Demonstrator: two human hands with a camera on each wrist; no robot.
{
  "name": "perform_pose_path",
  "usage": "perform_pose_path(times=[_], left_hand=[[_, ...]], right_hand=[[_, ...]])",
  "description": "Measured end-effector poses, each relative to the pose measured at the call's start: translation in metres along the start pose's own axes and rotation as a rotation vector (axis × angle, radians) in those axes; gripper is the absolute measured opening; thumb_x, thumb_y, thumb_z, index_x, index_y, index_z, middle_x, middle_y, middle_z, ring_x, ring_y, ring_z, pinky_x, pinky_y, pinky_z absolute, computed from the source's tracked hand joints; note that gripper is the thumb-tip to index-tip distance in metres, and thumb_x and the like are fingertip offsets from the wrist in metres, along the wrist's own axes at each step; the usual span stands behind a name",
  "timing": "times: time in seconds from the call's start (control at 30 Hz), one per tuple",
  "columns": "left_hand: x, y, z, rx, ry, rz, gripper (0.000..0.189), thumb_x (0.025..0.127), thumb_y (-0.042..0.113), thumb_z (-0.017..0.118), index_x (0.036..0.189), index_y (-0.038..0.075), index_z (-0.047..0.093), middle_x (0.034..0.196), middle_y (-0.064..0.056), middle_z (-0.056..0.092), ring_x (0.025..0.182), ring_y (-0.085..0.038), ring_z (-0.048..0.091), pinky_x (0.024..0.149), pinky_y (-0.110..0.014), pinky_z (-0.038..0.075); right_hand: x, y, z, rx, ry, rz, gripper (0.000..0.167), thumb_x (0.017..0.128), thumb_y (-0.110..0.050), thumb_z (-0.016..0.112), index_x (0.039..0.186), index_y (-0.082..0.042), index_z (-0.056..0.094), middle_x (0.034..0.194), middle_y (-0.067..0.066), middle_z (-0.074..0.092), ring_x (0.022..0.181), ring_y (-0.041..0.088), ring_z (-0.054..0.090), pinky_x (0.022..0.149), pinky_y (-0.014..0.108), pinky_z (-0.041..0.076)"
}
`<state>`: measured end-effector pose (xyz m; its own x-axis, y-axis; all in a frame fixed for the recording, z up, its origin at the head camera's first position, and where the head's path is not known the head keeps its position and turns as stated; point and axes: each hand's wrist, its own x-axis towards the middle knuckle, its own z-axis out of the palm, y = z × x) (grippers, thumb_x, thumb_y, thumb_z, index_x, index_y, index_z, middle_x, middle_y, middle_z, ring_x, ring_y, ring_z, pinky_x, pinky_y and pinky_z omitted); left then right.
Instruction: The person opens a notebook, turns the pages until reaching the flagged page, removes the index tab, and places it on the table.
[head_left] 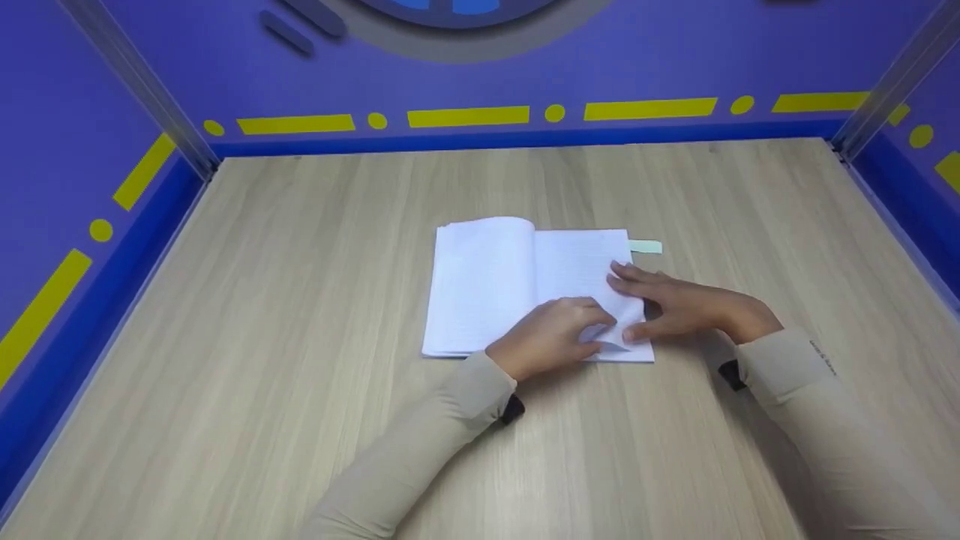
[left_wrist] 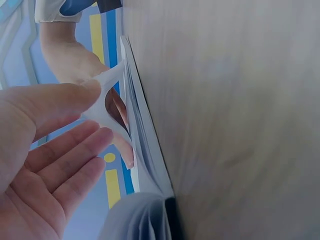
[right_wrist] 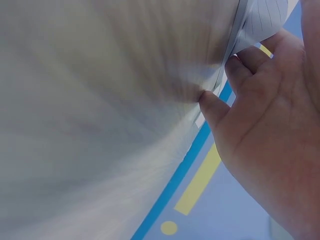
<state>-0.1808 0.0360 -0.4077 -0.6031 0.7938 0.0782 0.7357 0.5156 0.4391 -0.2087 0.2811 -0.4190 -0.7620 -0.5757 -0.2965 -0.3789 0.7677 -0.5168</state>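
Note:
An open notebook with white lined pages lies on the table. My left hand reaches over its right side and pinches a page near the lower corner. In the left wrist view, that page bends up in a curve from the sheets below, with the thumb on it. My right hand rests at the notebook's right edge, fingers spread over the page. In the right wrist view, fingertips of the right hand sit by the notebook's edge. A pale green tab sticks out from the upper right edge.
The wood-grain table surrounds the notebook. Purple-blue panels with yellow bars stand along the back and sides. Dark bands show at both sleeve cuffs. The notebook's left-hand pages bulge near the spine.

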Motion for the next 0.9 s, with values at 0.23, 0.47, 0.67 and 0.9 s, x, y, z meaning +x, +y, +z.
perform_pose_path(times=[0.23, 0.47, 0.67, 0.9], left_hand=[[0.0007, 0.0017, 0.0015, 0.006, 0.018, 0.001, 0.028, 0.09, 0.006, 0.061, 0.117, 0.01, 0.068, 0.116, -0.001, 0.069, 0.111, -0.012, 0.062, 0.099, -0.021, 0.046], [0.0008, -0.0004, 0.0042, 0.009, 0.061, 0.017, 0.028, 0.09, 0.001, 0.058, 0.113, 0.009, 0.07, 0.112, -0.001, 0.071, 0.109, -0.011, 0.064, 0.095, -0.02, 0.048], [0.0008, -0.0009, 0.0028, 0.001, 0.069, 0.005, 0.028, 0.09, 0.001, 0.057, 0.114, 0.008, 0.07, 0.114, -0.001, 0.07, 0.112, -0.011, 0.063, 0.097, -0.019, 0.047], [0.0007, -0.0014, 0.001, -0.038, 0.096, -0.002, 0.028, 0.089, -0.001, 0.058, 0.113, 0.007, 0.07, 0.113, -0.002, 0.071, 0.11, -0.012, 0.064, 0.096, -0.018, 0.047]], right_hand=[[0.0011, -0.0012, 0.001, -0.005, 0.003, 0.013, 0.092, 0.083, -0.055, 0.066, 0.152, -0.01, 0.025, 0.162, 0.01, 0.01, 0.148, 0.037, 0.006, 0.116, 0.06, 0.014], [0.0008, 0.0008, 0.0009, 0.005, 0.002, 0.006, 0.093, 0.082, -0.055, 0.067, 0.151, -0.008, 0.025, 0.162, 0.01, 0.01, 0.149, 0.035, 0.007, 0.117, 0.056, 0.016], [0.0002, -0.0013, 0.0008, -0.002, 0.017, 0.005, 0.096, 0.081, -0.056, 0.068, 0.152, -0.008, 0.024, 0.162, 0.01, 0.01, 0.149, 0.034, 0.007, 0.117, 0.056, 0.016], [0.0007, -0.0037, 0.0009, -0.017, 0.041, 0.016, 0.11, 0.078, -0.058, 0.07, 0.154, -0.009, 0.008, 0.163, 0.01, -0.002, 0.15, 0.031, -0.003, 0.118, 0.056, 0.011]])
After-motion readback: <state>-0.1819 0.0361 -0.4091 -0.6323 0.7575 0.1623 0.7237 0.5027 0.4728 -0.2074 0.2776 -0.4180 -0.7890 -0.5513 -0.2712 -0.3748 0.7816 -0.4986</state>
